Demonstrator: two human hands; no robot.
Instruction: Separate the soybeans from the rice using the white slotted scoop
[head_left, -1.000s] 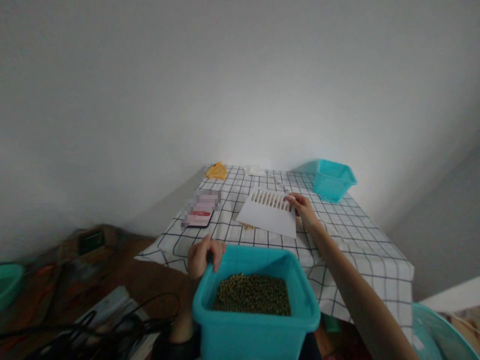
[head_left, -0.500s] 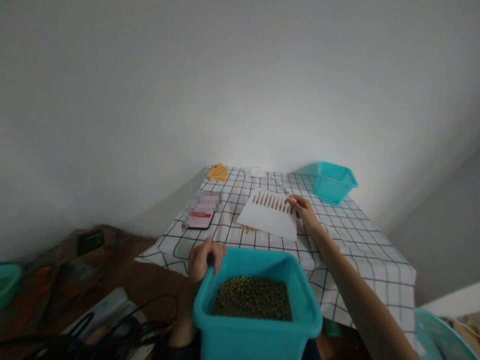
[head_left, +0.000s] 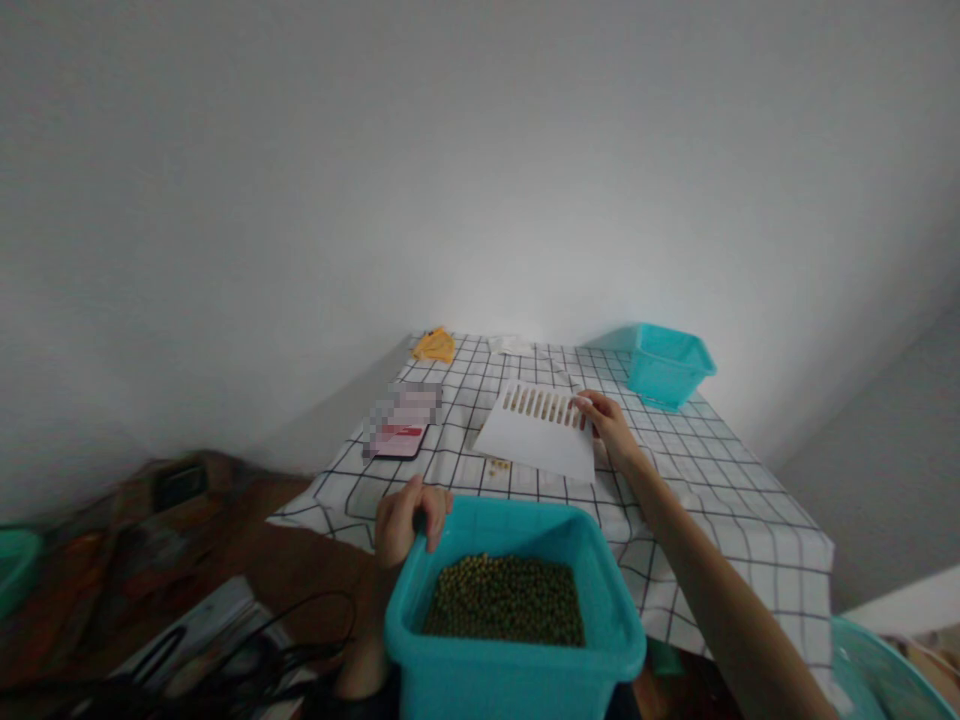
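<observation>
My left hand (head_left: 414, 515) is wrapped over the left corner of the rim of a turquoise plastic basin (head_left: 517, 655). A heap of small round greenish-brown beans (head_left: 506, 600) covers the basin's bottom. On the checked tablecloth beyond, my right hand (head_left: 602, 420) pinches the far right corner of a white slotted board (head_left: 536, 440). A row of several narrow slots runs along its far edge. Right by the board's near edge lie several small yellowish beans (head_left: 499, 466).
A phone (head_left: 401, 435), partly blurred out, lies left on the checked tablecloth (head_left: 727, 480). An orange cloth (head_left: 435, 345) and a white crumpled piece (head_left: 510, 345) are at the back. Another turquoise basin (head_left: 667, 365) stands back right. Dark cables (head_left: 300, 655) trail at lower left.
The white board has shifted slightly in my right hand, its near edge a little lower. More of the yellowish beans show beside it. My left hand stays on the rim.
</observation>
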